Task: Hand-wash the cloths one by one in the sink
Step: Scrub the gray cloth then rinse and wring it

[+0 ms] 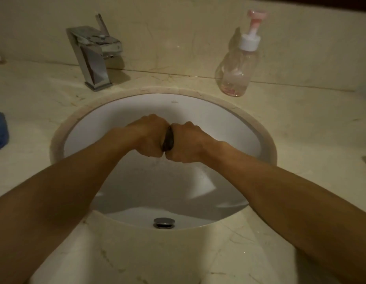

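A dark cloth [167,141] is bunched above the middle of the sink [137,107], with only a sliver showing. The left hand [149,138] and right hand [186,142] clamp curled fingers round it, fists touching. The drain plug [164,222] sits at six o'clock, the tap [94,58] at eleven, and a soap bottle [237,66] (a little pink liquid inside) at one.

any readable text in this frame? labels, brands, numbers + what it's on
No text can be read.
Maker's mark on the back wall of the sink: too small and blurred to read.
Soap dispenser, faucet, dark cloth: no lettering visible.
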Demonstrator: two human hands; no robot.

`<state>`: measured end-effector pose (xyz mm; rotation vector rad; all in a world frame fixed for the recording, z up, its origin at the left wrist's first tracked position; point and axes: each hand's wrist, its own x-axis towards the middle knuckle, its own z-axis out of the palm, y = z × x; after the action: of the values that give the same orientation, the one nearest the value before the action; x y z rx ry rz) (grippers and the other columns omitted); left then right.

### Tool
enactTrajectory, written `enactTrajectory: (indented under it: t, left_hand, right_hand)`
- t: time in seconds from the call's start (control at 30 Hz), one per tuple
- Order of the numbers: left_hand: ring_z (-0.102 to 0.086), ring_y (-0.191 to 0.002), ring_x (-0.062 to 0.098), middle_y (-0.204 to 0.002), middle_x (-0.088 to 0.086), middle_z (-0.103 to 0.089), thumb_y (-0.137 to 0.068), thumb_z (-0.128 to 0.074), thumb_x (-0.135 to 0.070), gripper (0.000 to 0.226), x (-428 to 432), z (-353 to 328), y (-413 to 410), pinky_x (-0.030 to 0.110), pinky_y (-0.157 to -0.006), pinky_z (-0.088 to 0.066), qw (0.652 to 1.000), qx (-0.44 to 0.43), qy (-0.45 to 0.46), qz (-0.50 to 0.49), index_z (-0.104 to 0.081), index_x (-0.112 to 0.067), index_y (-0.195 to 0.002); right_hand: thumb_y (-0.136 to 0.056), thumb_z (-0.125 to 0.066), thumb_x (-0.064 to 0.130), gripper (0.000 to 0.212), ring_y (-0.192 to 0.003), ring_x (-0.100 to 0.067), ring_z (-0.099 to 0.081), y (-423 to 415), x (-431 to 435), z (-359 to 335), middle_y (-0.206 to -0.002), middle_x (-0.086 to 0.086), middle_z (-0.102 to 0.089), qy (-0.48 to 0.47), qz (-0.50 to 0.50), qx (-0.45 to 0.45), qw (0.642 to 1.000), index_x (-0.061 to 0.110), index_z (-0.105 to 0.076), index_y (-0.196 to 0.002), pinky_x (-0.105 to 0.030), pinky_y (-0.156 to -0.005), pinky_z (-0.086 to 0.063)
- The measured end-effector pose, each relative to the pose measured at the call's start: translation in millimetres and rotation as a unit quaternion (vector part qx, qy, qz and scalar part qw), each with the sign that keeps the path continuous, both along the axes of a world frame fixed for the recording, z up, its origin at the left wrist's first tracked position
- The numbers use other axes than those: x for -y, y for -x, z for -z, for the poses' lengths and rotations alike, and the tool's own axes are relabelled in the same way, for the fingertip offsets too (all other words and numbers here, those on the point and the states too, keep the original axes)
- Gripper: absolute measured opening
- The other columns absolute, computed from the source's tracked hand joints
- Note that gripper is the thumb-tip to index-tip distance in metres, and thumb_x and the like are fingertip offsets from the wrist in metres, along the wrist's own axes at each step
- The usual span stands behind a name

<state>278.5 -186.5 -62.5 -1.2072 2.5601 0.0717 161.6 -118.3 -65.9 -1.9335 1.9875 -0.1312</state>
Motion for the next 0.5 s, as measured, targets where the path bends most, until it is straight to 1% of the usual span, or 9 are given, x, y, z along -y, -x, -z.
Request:
enactTrajectory:
  t: [0.1,0.13,0.27,0.33,0.37,0.4,0.43,0.47,0.5]
  left_hand:
    - [-0.062,-0.069,0.013,-0.079,-0.004,-0.064,-0.075,-0.082,-0.026,0.023,5,0,-5,0.028,-0.067,-0.052,0.999,-0.018,-0.049,-0.006,-0.065,-0.024,-0.090]
    - [-0.063,-0.070,0.013,-0.079,-0.005,-0.065,-0.073,-0.083,-0.026,0.025,6,0,-6,0.028,-0.068,-0.053,0.998,-0.029,-0.060,-0.010,-0.064,-0.025,-0.089]
    - [-0.063,-0.077,0.016,-0.083,-0.008,-0.064,-0.074,-0.084,-0.028,0.038,10,1,-3,0.032,-0.074,-0.054,0.995,-0.079,-0.052,-0.028,-0.062,-0.027,-0.105]
    - [-0.062,-0.087,0.019,-0.095,-0.006,-0.063,-0.074,-0.085,-0.027,0.050,12,1,-2,0.035,-0.081,-0.054,0.989,-0.141,-0.030,-0.030,-0.057,-0.028,-0.115]
    - [-0.061,-0.093,0.020,-0.104,-0.003,-0.063,-0.071,-0.087,-0.025,0.059,13,2,-3,0.037,-0.085,-0.054,0.981,-0.190,-0.014,-0.024,-0.054,-0.028,-0.121]
    - [-0.060,-0.100,0.022,-0.115,0.000,-0.060,-0.068,-0.089,-0.024,0.071,15,2,-4,0.039,-0.088,-0.054,0.971,-0.238,0.002,-0.015,-0.052,-0.028,-0.128]
    - [-0.058,-0.108,0.024,-0.126,0.002,-0.054,-0.067,-0.091,-0.024,0.082,16,2,-7,0.040,-0.092,-0.053,0.963,-0.268,0.019,-0.004,-0.047,-0.026,-0.136]
    - [-0.054,-0.116,0.026,-0.137,0.004,-0.045,-0.066,-0.091,-0.027,0.093,16,2,-10,0.041,-0.095,-0.052,0.961,-0.273,0.039,0.007,-0.041,-0.025,-0.144]
    - [-0.048,-0.124,0.028,-0.147,0.005,-0.034,-0.067,-0.092,-0.030,0.102,16,3,-13,0.044,-0.097,-0.051,0.964,-0.258,0.068,0.020,-0.033,-0.025,-0.150]
  right_hand:
    - [-0.084,-0.076,0.028,0.027,-0.074,-0.015,-0.063,2,-2,2,-0.084,0.005,-0.060,0.030,-0.036,0.007,0.999,0.022,-0.056,-0.102,-0.022,-0.055,-0.044]
    - [-0.084,-0.076,0.030,0.029,-0.074,-0.014,-0.061,3,-2,2,-0.084,0.006,-0.058,0.039,-0.044,0.003,0.998,0.024,-0.053,-0.102,-0.023,-0.056,-0.043]
    - [-0.084,-0.074,0.034,0.035,-0.077,-0.017,-0.054,15,0,-1,-0.086,0.006,-0.050,0.086,-0.051,-0.016,0.995,0.027,-0.045,-0.102,-0.028,-0.063,-0.042]
    - [-0.082,-0.075,0.036,0.039,-0.080,-0.019,-0.053,22,1,-2,-0.089,0.005,-0.050,0.103,-0.017,0.000,0.995,0.027,-0.043,-0.102,-0.031,-0.066,-0.042]
    - [-0.081,-0.077,0.035,0.041,-0.081,-0.020,-0.055,25,2,-3,-0.093,0.003,-0.054,0.106,0.016,0.016,0.994,0.026,-0.044,-0.103,-0.030,-0.066,-0.044]
    - [-0.079,-0.079,0.033,0.041,-0.082,-0.020,-0.059,29,3,-5,-0.095,0.001,-0.059,0.101,0.055,0.050,0.992,0.022,-0.048,-0.103,-0.029,-0.064,-0.045]
    - [-0.077,-0.082,0.028,0.040,-0.080,-0.020,-0.065,33,3,-7,-0.095,-0.002,-0.065,0.087,0.098,0.107,0.986,0.017,-0.054,-0.103,-0.027,-0.060,-0.047]
    - [-0.076,-0.084,0.022,0.039,-0.076,-0.020,-0.071,37,3,-10,-0.092,-0.007,-0.071,0.065,0.137,0.182,0.972,0.010,-0.060,-0.103,-0.027,-0.056,-0.049]
    - [-0.076,-0.085,0.015,0.036,-0.070,-0.019,-0.073,41,2,-12,-0.087,-0.011,-0.074,0.037,0.166,0.258,0.951,0.004,-0.065,-0.103,-0.026,-0.053,-0.048]
